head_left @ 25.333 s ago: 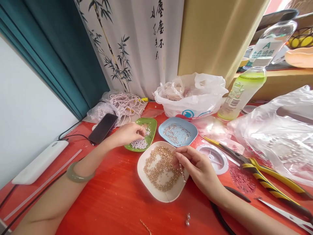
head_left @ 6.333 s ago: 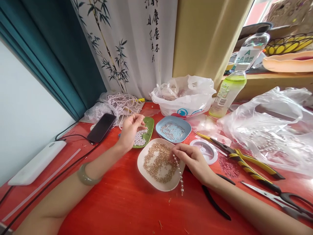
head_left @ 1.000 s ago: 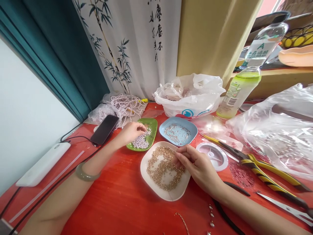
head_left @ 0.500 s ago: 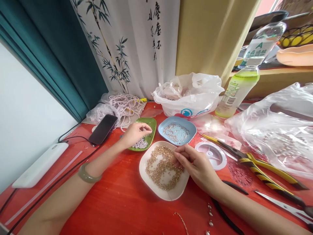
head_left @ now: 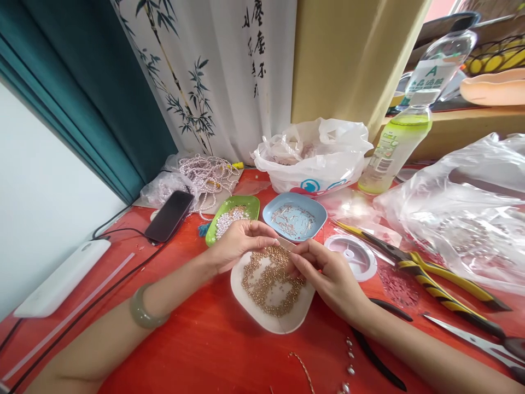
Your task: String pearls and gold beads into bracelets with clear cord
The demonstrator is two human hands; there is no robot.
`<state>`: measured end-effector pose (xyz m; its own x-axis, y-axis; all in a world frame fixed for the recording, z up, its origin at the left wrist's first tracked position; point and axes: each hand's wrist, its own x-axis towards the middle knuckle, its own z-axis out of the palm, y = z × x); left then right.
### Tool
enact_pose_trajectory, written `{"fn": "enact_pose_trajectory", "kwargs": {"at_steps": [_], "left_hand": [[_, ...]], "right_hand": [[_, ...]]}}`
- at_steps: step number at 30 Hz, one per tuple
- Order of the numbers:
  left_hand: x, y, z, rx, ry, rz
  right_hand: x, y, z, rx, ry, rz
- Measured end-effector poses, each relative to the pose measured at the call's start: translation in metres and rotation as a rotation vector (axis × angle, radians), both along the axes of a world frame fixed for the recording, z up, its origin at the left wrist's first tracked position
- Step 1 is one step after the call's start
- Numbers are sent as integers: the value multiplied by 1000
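Note:
My left hand (head_left: 241, 242) is pinched over the far edge of the white plate (head_left: 283, 327), with what looks like a small pearl bead at its fingertips. Facing it closely, my right hand (head_left: 328, 276) has thumb and forefinger pressed together; whatever is between them is too small to make out. Gold beads (head_left: 270, 284) are spread over the white plate beneath both hands. Behind my left hand, a green plate (head_left: 211, 236) carries pearl beads (head_left: 227, 219) and some gold ones. Thin metal pins (head_left: 293, 220) lie in a blue plate (head_left: 273, 207) beyond the hands.
Right of the plates are a white spool (head_left: 367, 268), yellow-black pliers (head_left: 426, 276), scissors (head_left: 471, 339) and a plastic bag (head_left: 459, 191). A bottle (head_left: 397, 148) and another bag (head_left: 311, 169) stand behind. Left lie a phone (head_left: 171, 216), white power bank (head_left: 61, 279) and cables.
My left hand has moved right and nearer, from the green plate to the white plate's far edge, close to my right fingertips. My right hand stays nearly in place. The view shifts slightly.

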<state>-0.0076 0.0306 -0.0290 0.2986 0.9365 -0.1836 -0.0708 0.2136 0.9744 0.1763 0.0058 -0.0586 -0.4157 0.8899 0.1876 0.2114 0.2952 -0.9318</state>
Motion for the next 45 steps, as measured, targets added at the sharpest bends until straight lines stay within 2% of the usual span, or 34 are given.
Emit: {"fn": "enact_pose_trajectory", "kwargs": {"at_steps": [17, 20, 26, 32, 42, 45], "left_hand": [[0, 0, -7, 10, 4, -20], [-1, -1, -7, 61, 73, -29], [0, -5, -3, 286, 304, -30], [4, -10, -1, 296, 329, -100], [-27, 19, 6, 442, 468, 166], [-30, 20, 8, 490, 601, 162]], "right_hand": [[-1, 0, 1, 33, -38, -17], [-1, 0, 2, 33, -37, -18], [-1, -1, 4, 69, -53, -4], [-2, 0, 3, 59, -55, 5], [-1, 0, 0, 40, -29, -4], [-1, 0, 0, 34, -14, -2]]}}
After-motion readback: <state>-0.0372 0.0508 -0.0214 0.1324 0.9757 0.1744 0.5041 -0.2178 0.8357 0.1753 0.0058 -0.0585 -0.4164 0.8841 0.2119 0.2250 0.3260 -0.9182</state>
